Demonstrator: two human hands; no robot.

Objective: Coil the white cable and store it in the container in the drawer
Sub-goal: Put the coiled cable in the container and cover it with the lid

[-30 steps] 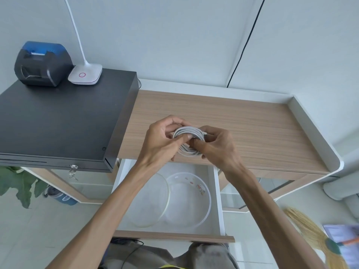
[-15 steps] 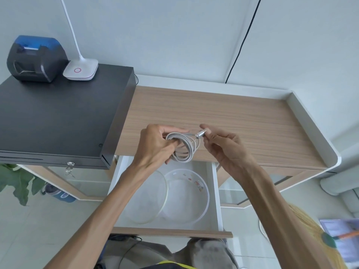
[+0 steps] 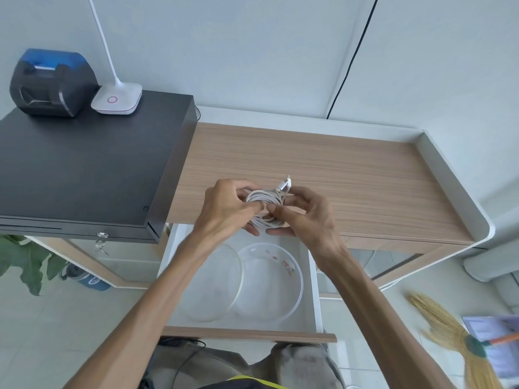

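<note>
Both hands hold one small bundle at the centre of the view, above the front edge of the wooden bench (image 3: 337, 175). At about 9 o'clock of the bundle, the left hand (image 3: 224, 209) has its grip closed on the white cable (image 3: 265, 202), which is wound into a tight coil of several loops. At about 3 o'clock, the right hand (image 3: 306, 214) also grips the coil, thumb on the near side and fingers around the far side. One cable end, with its plug (image 3: 287, 183), sticks up out of the coil toward 12 o'clock, just beside the right fingertips.

Directly below the hands, toward 6 o'clock, a white drawer (image 3: 314, 290) stands pulled open. Inside it lies a round clear container (image 3: 271, 282) with small coloured prints, and touching its left edge, a round clear lid (image 3: 213, 287) lying flat. The cable is above the drawer, not in the container.

Toward 10 o'clock, a black cash drawer (image 3: 84, 169) sits on the bench, carrying a black and blue printer (image 3: 53, 82) and the white base of a lamp (image 3: 116, 99). A straw broom (image 3: 449, 338) lies on the floor at 4 o'clock.
</note>
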